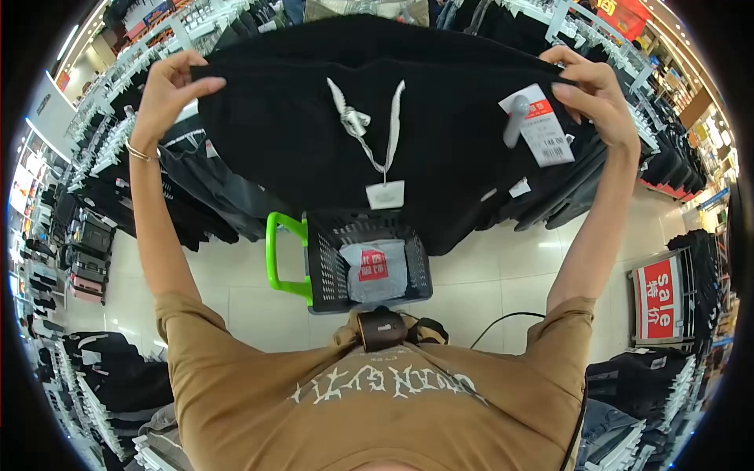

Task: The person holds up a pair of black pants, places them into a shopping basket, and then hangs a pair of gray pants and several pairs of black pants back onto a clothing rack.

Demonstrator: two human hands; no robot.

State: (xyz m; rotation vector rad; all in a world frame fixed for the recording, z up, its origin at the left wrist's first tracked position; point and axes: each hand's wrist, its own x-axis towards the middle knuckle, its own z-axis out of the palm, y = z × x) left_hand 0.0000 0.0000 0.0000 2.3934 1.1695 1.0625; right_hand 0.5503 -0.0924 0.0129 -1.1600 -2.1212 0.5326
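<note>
A pair of black drawstring pants (290, 118) is stretched wide by its waistband between my two hands. My left hand (169, 94) pinches one end of the waistband, thumb on the near face. At the other end my right hand (593, 94) grips the band, beside a white and red price tag (543, 133) and a grey security tag (516, 122). A white drawstring (390, 129) hangs from the middle of the waist, with a small white label (385, 195) below it. The lower part of the pants hangs away, partly out of sight.
Below the pants stands a dark shopping basket (330, 263) with a green handle (271, 251), holding a grey bag with a red print (375, 267). Racks of dark clothes (212, 180) surround me. A red sale sign (658, 298) stands on the right, suitcases (90, 251) on the left.
</note>
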